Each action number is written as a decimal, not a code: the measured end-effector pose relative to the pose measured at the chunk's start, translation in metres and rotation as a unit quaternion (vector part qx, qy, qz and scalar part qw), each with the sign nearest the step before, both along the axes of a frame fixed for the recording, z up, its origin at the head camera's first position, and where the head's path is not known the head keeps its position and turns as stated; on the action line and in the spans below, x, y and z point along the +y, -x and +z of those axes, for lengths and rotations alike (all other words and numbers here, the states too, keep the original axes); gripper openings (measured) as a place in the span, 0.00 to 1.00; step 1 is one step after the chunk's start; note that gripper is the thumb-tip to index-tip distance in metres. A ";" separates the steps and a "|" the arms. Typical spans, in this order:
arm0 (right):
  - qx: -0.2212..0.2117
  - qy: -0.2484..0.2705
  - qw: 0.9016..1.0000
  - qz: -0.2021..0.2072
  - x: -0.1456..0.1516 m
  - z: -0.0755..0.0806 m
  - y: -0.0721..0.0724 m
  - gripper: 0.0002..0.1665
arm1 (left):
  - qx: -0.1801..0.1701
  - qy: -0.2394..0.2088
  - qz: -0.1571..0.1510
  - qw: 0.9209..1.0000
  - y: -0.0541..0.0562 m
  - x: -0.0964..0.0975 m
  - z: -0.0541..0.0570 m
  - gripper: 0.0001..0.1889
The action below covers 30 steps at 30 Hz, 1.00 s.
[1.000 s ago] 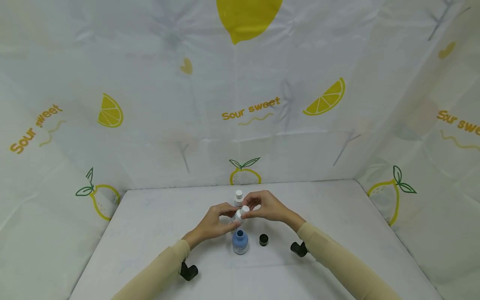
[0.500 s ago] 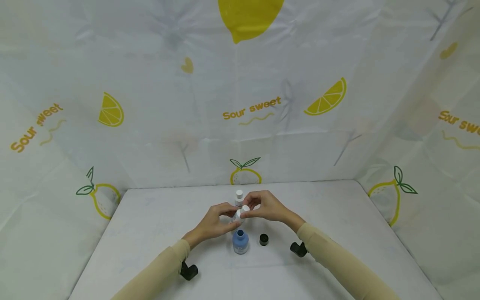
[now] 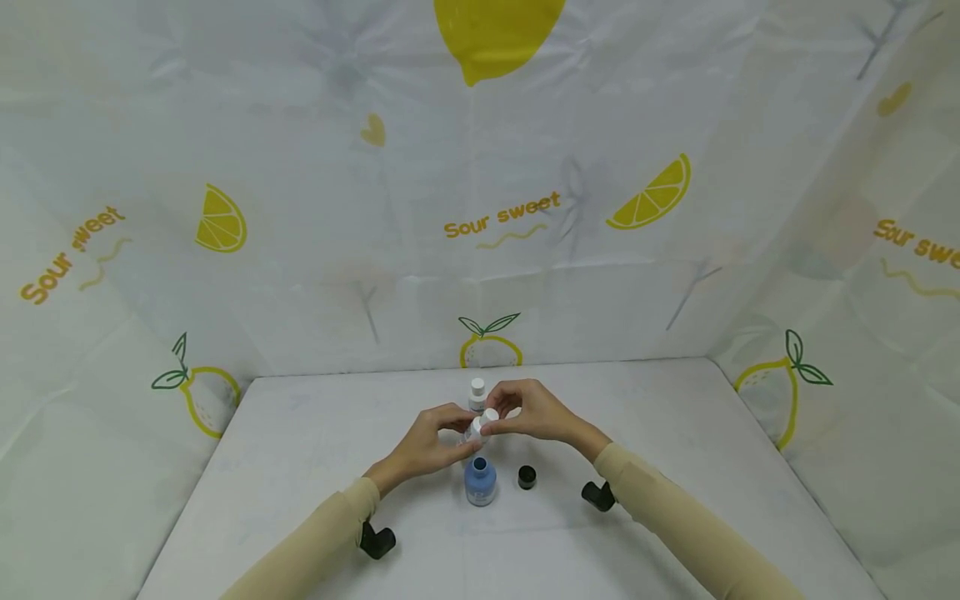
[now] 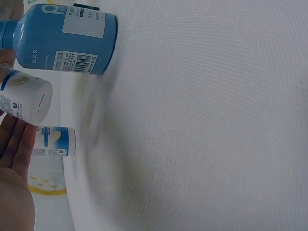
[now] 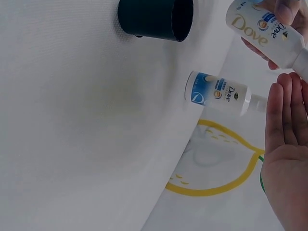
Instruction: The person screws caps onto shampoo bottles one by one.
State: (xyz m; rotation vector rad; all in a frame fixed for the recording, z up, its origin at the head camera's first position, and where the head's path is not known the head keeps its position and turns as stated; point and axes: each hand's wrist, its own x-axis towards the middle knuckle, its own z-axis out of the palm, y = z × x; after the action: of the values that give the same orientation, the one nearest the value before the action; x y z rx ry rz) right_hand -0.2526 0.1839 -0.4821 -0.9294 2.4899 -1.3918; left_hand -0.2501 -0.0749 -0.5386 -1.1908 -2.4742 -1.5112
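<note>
My left hand (image 3: 426, 443) grips a small white Dove bottle (image 5: 260, 30), tilted with its top toward the right hand. At that top, the thumb and fingers of my right hand (image 3: 542, 414) pinch the white cap (image 3: 491, 415). Just below the hands in the head view stands a blue bottle (image 3: 480, 485) with an uncovered mouth; its printed labels (image 4: 83, 20) face the left wrist camera. A black cylindrical cap (image 3: 527, 477) sits to its right. Behind the hands, a second white Dove bottle (image 5: 219, 93) stands upright, wearing its white cap.
A white cloth covers the table (image 3: 300, 467), and a lemon-printed sheet (image 3: 315, 250) hangs as a wall at the back and on both sides. Black wrist devices (image 3: 377, 543) stick out beneath each sleeve, close over the tabletop.
</note>
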 end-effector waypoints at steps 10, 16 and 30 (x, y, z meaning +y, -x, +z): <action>-0.017 0.014 0.999 0.030 0.004 0.003 0.001 0.22 | 0.010 -0.009 -0.012 1.000 0.001 0.001 -0.002 0.18; -0.025 0.027 0.996 0.083 0.007 0.004 0.003 0.23 | 0.006 -0.006 -0.013 1.000 0.000 0.000 -0.002 0.18; -0.053 0.043 0.990 0.120 0.014 0.001 0.009 0.20 | 0.005 -0.019 -0.014 1.000 -0.001 0.000 -0.006 0.19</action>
State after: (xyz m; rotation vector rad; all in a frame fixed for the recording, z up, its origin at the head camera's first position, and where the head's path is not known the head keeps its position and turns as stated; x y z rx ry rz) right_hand -0.2619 0.1983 -0.4811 -1.0982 2.1739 -1.4381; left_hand -0.2495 -0.0745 -0.5441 -1.2275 -2.4227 -1.5476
